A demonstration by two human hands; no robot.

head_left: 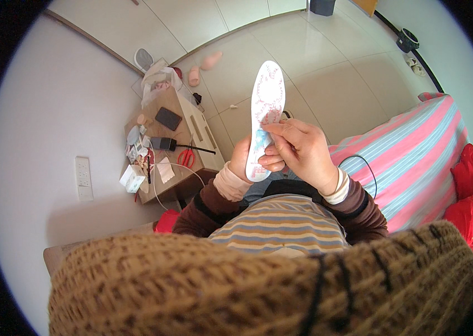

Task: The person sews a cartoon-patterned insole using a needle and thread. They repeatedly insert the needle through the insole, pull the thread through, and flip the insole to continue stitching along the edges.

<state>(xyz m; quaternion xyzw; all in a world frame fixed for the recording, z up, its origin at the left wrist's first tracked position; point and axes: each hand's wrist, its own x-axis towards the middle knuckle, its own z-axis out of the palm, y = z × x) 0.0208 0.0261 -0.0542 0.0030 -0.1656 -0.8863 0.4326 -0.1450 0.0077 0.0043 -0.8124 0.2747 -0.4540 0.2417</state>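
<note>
A white shoe insole [266,88] with red and blue patterning is held up lengthwise before me, its toe end pointing away. My left hand [242,157] grips its lower left edge, the fingers partly hidden behind it. Over the middle of the insole, my right hand [299,147] has its thumb and forefinger pinched together at the blue-marked part. The other right fingers curl by the insole's right edge. Whether a needle or thread sits in that pinch is too small to make out.
On my left stands a wooden-topped cabinet [169,98] with red-handled scissors [186,158], a dark phone [168,119], a black box-shaped item [163,143] and a small white box [132,178]. A bed with a striped cover [412,155] is at my right. Pink slippers [194,76] lie on the tiled floor.
</note>
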